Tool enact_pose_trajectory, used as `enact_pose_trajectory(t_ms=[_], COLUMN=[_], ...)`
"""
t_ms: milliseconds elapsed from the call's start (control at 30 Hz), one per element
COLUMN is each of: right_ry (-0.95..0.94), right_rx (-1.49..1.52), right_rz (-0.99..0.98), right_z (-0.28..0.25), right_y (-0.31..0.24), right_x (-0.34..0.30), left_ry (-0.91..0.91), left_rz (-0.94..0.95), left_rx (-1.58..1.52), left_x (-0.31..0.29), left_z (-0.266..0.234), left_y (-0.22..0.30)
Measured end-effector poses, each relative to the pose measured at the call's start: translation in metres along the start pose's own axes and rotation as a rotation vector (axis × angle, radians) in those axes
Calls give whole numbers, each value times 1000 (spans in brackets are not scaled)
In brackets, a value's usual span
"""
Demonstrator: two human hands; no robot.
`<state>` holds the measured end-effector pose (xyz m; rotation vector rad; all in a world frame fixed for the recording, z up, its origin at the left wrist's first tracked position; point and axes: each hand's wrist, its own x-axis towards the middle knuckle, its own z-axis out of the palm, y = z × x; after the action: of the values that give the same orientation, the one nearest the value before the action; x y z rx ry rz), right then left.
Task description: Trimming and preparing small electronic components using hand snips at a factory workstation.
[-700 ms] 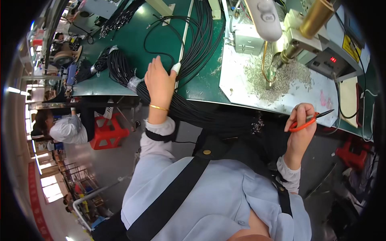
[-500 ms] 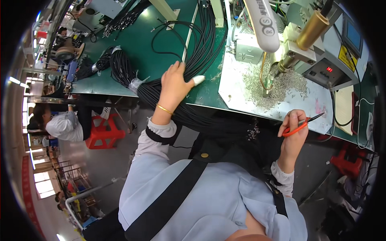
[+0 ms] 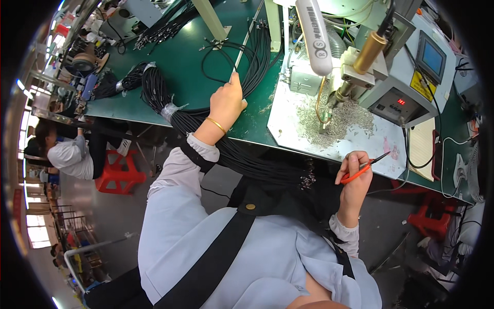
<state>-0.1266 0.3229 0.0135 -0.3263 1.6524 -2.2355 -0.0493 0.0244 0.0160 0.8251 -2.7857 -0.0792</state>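
My left hand [image 3: 226, 107], a gold bangle at its wrist, is over the near edge of the green workbench, beside black cables. Its index finger stretches away from me and the other fingers are curled under; whatever they hold is hidden. A thick bundle of black cables [image 3: 157, 92], tied with clear plastic, runs under this hand and down over my lap. Past my fingertips lie looser black cables [image 3: 261, 54]. My right hand [image 3: 354, 185] is closed round small scissors [image 3: 363, 171] with red-orange handles; their dark blades point away to the right, in front of the bench edge.
A crimping-type machine [image 3: 355, 77] stands on a white plate [image 3: 285, 116] strewn with small metal pieces [image 3: 329, 126]. At its right is a control box [image 3: 401, 103] with a lit display. Green bench posts [image 3: 213, 20] rise at the back. Red stools [image 3: 118, 172] and a seated person are at the left.
My left hand has turned from spread fingers to curled ones with the index stretched out. The whole view has shifted slightly; my right hand still holds the scissors.
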Motion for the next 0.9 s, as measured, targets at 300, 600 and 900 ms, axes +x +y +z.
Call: enact_pose_trajectory(t_ms=[300,600,900], right_ry=[-38,-65,-156], right_rx=[-7,-37,-81], right_rz=[24,51,149], right_z=[-4,-1,9], right_y=[0,1,0], right_x=[-4,-4,-8], left_ry=[78,491,-577], left_rz=[-195,-112,-478], left_rx=[-600,-377,-1985], left_x=[6,2,3], left_z=[-7,-43,-92], left_y=[-25,-25,-107])
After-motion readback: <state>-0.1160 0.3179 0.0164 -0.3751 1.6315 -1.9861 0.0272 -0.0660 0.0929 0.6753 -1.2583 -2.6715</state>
